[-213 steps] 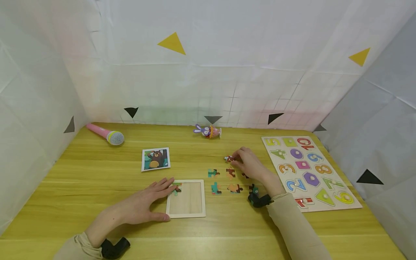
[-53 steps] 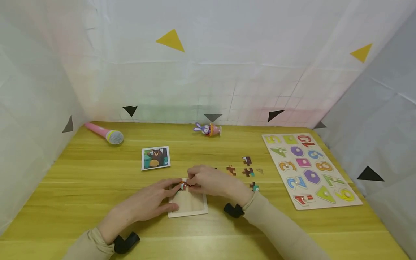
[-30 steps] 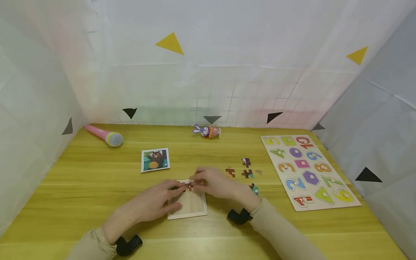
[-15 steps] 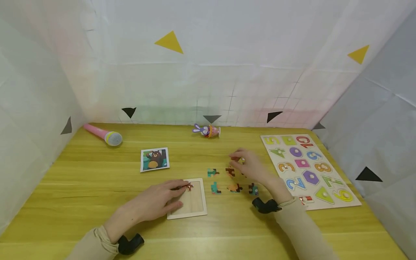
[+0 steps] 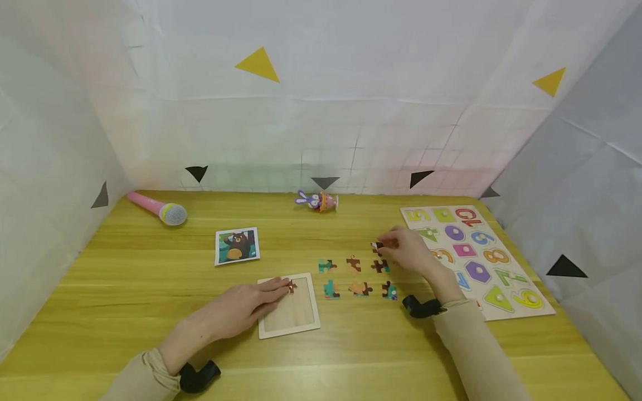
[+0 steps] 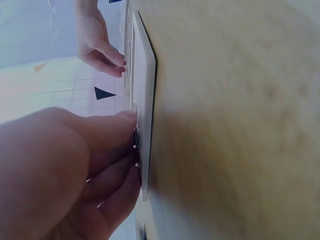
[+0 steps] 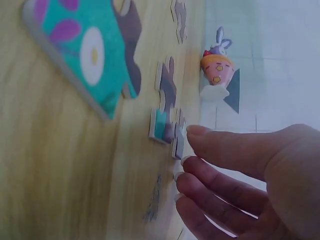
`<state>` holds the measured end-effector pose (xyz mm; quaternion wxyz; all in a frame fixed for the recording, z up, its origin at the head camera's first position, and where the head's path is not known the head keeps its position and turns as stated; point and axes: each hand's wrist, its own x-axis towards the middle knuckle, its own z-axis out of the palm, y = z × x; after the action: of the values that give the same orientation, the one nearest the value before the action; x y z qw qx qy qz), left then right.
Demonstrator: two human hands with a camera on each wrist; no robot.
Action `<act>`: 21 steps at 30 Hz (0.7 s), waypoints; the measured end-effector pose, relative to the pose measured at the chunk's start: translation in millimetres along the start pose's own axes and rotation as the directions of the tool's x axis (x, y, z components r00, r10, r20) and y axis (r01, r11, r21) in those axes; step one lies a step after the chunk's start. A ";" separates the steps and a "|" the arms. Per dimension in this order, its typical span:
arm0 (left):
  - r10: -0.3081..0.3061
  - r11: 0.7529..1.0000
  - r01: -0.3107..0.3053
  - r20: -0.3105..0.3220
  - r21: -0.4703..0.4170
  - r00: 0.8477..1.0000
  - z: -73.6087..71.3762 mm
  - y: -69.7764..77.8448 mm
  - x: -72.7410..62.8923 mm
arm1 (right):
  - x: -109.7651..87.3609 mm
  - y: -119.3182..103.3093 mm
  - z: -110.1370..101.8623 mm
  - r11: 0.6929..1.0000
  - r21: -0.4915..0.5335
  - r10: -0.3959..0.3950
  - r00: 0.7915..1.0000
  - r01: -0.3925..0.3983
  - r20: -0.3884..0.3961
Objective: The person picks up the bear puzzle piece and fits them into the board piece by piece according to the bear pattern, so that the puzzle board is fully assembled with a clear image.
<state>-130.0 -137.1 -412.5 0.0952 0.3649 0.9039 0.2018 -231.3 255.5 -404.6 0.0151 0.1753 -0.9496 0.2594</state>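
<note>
In the head view my left hand (image 5: 236, 312) rests on the left side of a shallow square wooden puzzle tray (image 5: 315, 312), fingers extended over its upper left corner. A brown puzzle piece (image 5: 292, 287) lies in the tray by those fingertips; what is under the fingers is hidden. My right hand (image 5: 408, 253) pinches a dark brown and white puzzle piece (image 5: 375, 245) at the table, thumb and index at its edges. Below it lie loose pieces in two rows, among them a brown-and-teal piece (image 5: 379, 266) and a teal flowered piece (image 7: 85, 50).
A bear picture card (image 5: 237, 246) lies behind the tray. A number-and-shape peg board (image 5: 496, 298) is at the right, partly under my right forearm. Farther back are a pink toy microphone (image 5: 159, 208) and a rabbit figurine (image 5: 317, 201).
My right hand has left the tray and moved right to the dark brown and white piece. The brown piece it held beside the loose pieces earlier now lies in the tray. My left hand stays there.
</note>
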 end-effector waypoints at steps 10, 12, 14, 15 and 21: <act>0.062 0.998 -0.061 -0.028 0.022 0.998 0.4 0.4 -0.8 | 0.2 5.2 -2.0 0.998 0.060 0.028 0.996 -0.033 0.080; 0.066 0.998 -0.066 -0.022 0.025 0.998 0.2 0.2 -1.1 | 0.1 5.7 -1.8 0.997 0.067 0.037 0.995 -0.043 0.090; 0.068 0.997 -0.068 -0.016 0.032 0.998 0.4 -0.2 -1.3 | 0.2 5.8 -1.7 0.997 0.063 0.036 0.995 -0.042 0.097; 0.069 0.997 -0.068 -0.013 0.036 0.998 0.5 -0.3 -1.4 | 0.2 6.0 -1.6 0.997 0.061 0.033 0.995 -0.039 0.099; 0.062 0.996 -0.062 0.005 0.066 0.998 0.6 -0.3 -1.5 | 0.9 8.1 0.1 0.999 0.032 0.002 0.996 -0.004 0.090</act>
<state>-129.0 -138.1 -413.1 0.0780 0.3960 0.8981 0.1745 -235.0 261.7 -408.5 -0.0307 0.1856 -0.9453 0.2663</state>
